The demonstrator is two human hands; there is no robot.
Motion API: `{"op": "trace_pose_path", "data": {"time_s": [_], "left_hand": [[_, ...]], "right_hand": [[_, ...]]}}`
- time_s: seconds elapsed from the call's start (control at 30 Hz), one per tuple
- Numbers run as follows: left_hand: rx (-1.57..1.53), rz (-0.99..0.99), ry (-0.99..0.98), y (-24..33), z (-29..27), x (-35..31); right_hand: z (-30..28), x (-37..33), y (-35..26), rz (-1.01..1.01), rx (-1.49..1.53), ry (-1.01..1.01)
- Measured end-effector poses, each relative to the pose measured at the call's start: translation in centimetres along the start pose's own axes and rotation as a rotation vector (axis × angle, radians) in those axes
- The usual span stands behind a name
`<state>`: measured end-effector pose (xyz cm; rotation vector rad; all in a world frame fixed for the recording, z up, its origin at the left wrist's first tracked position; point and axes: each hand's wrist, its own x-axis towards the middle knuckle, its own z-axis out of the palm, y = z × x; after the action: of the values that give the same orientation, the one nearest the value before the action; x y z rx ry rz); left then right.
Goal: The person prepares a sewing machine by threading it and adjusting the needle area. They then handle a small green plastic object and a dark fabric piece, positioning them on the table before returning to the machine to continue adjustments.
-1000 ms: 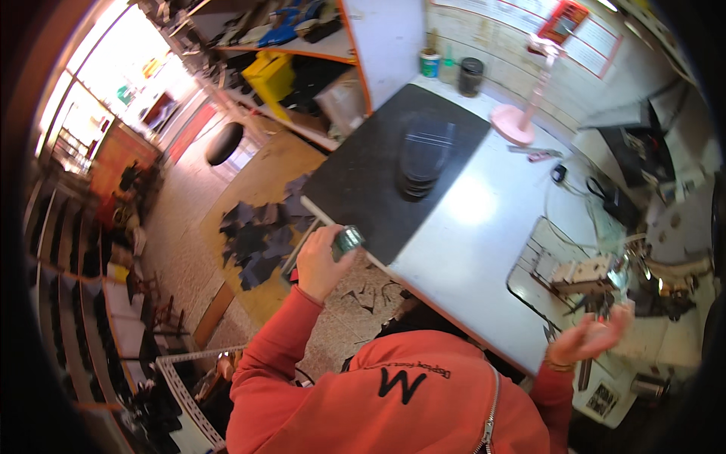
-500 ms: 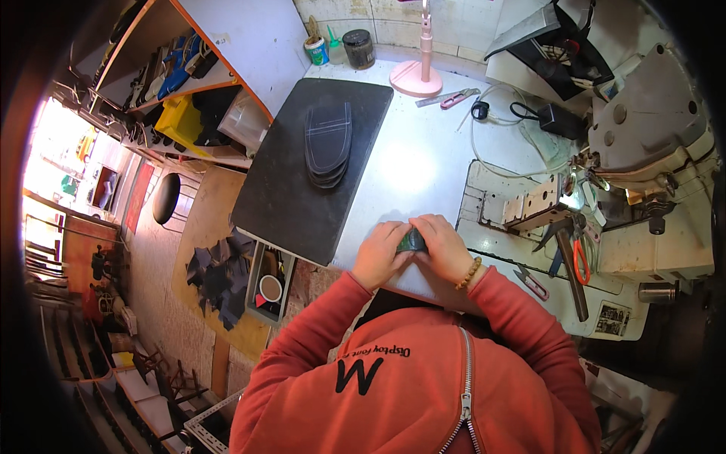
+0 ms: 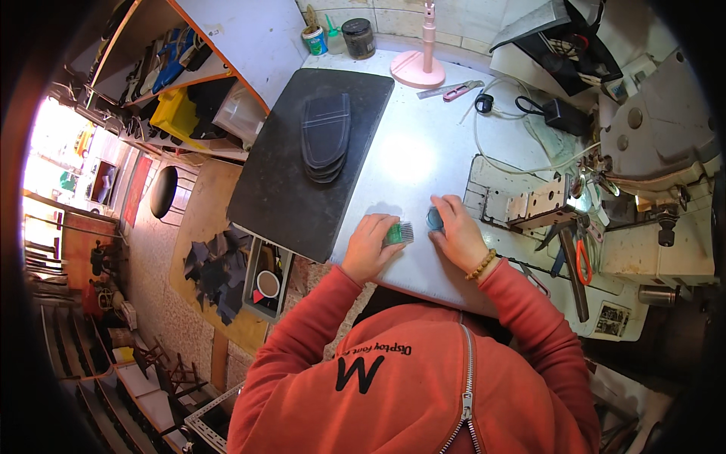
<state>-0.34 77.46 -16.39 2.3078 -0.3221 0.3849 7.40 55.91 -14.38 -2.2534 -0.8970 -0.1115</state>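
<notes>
Have come apart since half a second ago, when held together in both hands: now green container in left hand, just right of black mat, and round blue cap in right hand, farther right. Looks opened, with contents exposed. Has left fingers curled closed around container, right fingers pinched around cap. Shows thin grey pieces at container's open end, too small to name. Left of mat's near corner, find drawer holding cup; beyond mat, tub with brush, and dark jar, contents unclear.
</notes>
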Motion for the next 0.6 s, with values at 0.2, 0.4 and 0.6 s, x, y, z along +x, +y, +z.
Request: {"op": "trace_pose_path", "data": {"time_s": [0.2, 0.4, 0.6], "left_hand": [[-0.138, -0.056, 0.040, -0.3, 0.1, -0.1], [-0.117, -0.068, 0.045, 0.0, 0.2, 0.0], [-0.062, -0.067, 0.051, 0.7, 0.3, 0.2]], "right_hand": [[0.5, -0.8, -2.8, -0.218, -0.147, 0.170], [1.7, -0.6, -3.6, -0.208, -0.375, 0.069], [1.6, -0.3, -3.5, -0.217, -0.446, 0.020]]}}
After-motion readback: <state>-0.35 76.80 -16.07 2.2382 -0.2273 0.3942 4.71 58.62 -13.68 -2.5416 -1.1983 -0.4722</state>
